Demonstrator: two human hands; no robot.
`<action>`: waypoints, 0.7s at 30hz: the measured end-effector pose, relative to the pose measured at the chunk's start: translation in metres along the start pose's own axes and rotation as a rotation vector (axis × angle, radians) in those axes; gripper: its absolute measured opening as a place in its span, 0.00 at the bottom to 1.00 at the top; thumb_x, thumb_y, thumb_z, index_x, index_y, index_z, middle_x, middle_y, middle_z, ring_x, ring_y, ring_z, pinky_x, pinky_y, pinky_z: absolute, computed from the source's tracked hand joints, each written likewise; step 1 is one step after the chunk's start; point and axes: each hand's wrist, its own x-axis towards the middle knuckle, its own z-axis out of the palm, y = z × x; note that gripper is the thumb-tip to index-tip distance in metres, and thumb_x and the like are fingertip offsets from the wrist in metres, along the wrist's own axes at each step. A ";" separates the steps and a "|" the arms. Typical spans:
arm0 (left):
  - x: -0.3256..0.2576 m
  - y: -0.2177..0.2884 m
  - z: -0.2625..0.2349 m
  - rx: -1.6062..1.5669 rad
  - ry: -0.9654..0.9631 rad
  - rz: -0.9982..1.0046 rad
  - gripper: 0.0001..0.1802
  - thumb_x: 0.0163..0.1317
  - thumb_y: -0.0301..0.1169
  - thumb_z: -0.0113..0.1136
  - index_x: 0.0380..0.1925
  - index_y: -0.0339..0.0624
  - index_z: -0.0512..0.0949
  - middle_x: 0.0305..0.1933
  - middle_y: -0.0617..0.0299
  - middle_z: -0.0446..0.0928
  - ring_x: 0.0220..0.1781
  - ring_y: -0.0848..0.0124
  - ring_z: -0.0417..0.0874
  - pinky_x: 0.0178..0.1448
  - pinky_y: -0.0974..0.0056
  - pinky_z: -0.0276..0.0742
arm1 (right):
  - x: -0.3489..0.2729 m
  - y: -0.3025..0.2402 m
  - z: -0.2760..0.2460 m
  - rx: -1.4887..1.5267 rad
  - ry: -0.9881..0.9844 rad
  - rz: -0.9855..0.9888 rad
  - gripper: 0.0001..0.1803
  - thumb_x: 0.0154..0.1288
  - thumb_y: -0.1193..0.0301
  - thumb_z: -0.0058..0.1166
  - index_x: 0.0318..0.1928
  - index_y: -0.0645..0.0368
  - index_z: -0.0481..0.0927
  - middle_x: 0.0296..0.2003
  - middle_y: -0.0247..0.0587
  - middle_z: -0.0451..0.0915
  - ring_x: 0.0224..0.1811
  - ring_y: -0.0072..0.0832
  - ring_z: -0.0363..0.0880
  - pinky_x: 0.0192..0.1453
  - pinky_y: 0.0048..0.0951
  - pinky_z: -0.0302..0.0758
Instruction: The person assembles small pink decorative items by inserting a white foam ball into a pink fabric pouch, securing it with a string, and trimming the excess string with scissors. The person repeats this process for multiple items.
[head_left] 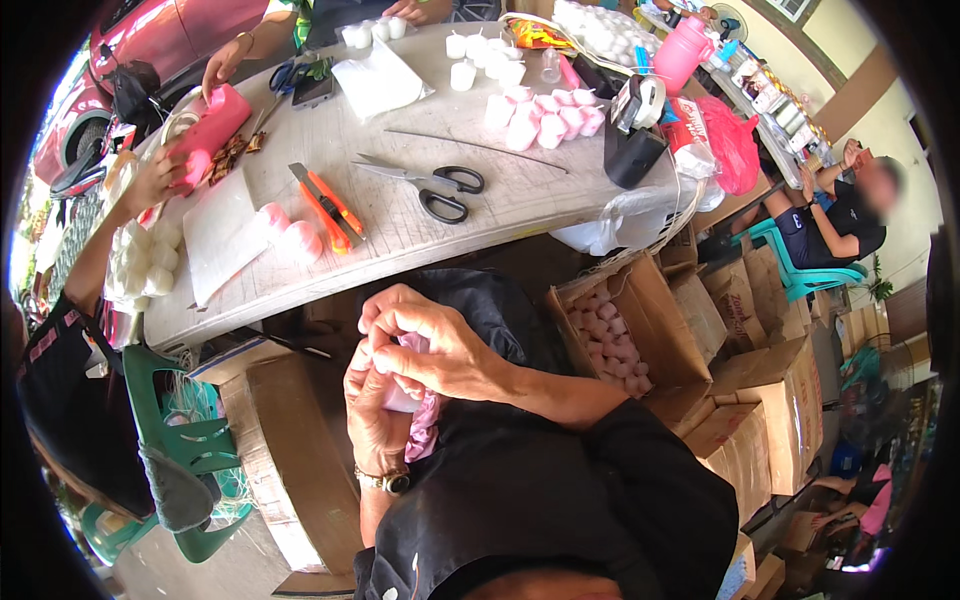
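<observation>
Bright daylight on the table (520,195), soft shadows beneath it, dark fisheye vignette, straight edges bent toward the rim, far corners blurred, centre rendered sharp.

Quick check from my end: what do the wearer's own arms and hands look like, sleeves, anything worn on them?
Both hands are bare, no gloves. The left hand has a metal wristwatch on its wrist, with the forearm below it bare. The right hand shows no ring or band; its arm runs into a loose black sleeve.
</observation>
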 end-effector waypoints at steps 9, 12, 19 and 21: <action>-0.006 0.007 0.019 0.272 -0.003 0.068 0.08 0.66 0.30 0.60 0.39 0.36 0.77 0.26 0.64 0.76 0.27 0.78 0.75 0.35 0.73 0.71 | -0.009 -0.007 -0.007 0.529 -0.054 0.166 0.08 0.70 0.70 0.54 0.42 0.63 0.74 0.40 0.34 0.74 0.28 0.15 0.72 0.32 0.19 0.72; -0.006 0.008 0.025 0.328 0.010 0.074 0.08 0.66 0.31 0.60 0.38 0.36 0.77 0.25 0.64 0.76 0.26 0.78 0.75 0.34 0.72 0.71 | -0.012 -0.010 -0.009 0.566 -0.022 0.165 0.09 0.70 0.69 0.54 0.42 0.62 0.75 0.41 0.34 0.74 0.28 0.16 0.73 0.32 0.19 0.73; -0.008 0.012 0.026 0.225 -0.062 0.010 0.07 0.66 0.29 0.58 0.38 0.36 0.78 0.26 0.63 0.76 0.27 0.76 0.75 0.35 0.71 0.71 | -0.014 -0.019 -0.013 0.571 -0.051 0.215 0.07 0.69 0.71 0.53 0.37 0.64 0.74 0.47 0.40 0.70 0.38 0.22 0.75 0.32 0.24 0.80; -0.010 0.015 0.028 0.299 -0.048 -0.006 0.07 0.67 0.30 0.58 0.37 0.37 0.77 0.27 0.65 0.75 0.28 0.77 0.74 0.35 0.71 0.71 | -0.014 -0.019 -0.013 0.541 -0.011 0.236 0.08 0.69 0.71 0.53 0.35 0.64 0.74 0.47 0.42 0.70 0.42 0.25 0.76 0.27 0.28 0.83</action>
